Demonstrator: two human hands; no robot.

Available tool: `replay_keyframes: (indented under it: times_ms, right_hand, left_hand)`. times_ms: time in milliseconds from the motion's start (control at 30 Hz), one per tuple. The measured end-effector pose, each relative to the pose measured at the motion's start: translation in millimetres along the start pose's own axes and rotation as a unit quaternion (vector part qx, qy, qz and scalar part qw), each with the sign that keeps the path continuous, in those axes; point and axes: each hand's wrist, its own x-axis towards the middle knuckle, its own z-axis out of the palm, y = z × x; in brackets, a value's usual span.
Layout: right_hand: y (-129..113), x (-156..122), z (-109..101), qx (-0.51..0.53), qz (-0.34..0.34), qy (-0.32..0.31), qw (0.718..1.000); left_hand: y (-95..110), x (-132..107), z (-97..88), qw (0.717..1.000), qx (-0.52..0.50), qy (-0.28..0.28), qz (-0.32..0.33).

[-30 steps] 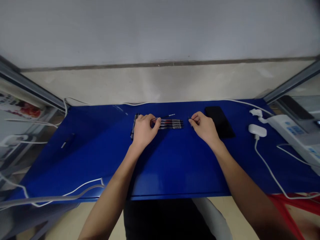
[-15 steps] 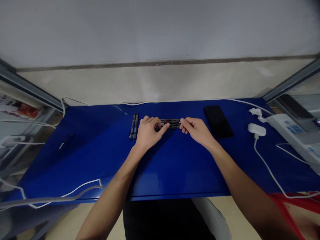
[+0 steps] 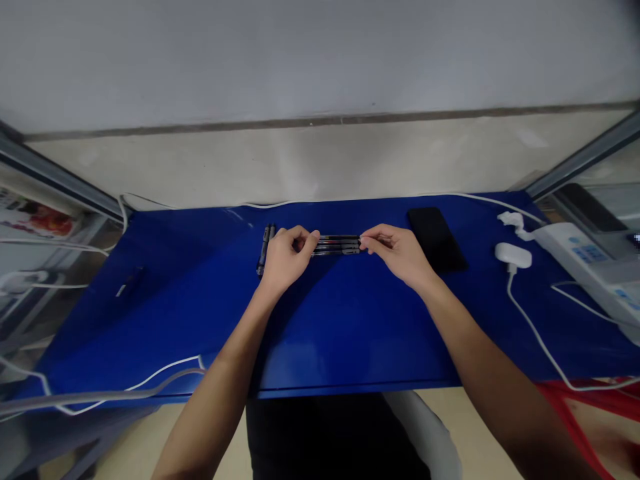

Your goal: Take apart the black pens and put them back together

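Observation:
A small bundle of pens lies crosswise near the back of the blue table. My left hand pinches the bundle's left end with curled fingers. My right hand grips its right end between thumb and fingers. Two more dark pens lie side by side just left of my left hand, partly hidden by it.
A black phone lies right of my right hand. Farther right sit a white charger with its cable and a white device with blue buttons. White cables trail over the table's front left. A small dark item lies at the left.
My right hand came in from the right and closed on the pens' right end. Both hands now hold the gathered bundle between them, slightly farther back on the table.

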Motion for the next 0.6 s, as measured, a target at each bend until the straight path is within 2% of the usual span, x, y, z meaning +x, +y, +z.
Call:
replay_keyframes:
  times_ms: [133,600]
  right_hand:
    - [-2.8,-0.5,-0.9,-0.002,0.017,-0.005,1.000]
    - [-3.1,-0.2,-2.4,-0.006,0.005,0.015,1.000]
  left_hand:
    - [0.4,-0.4,1.9,1.000,0.014,-0.007,0.006]
    - [1.1,-0.4,1.8,1.000,0.018,-0.006,0.000]
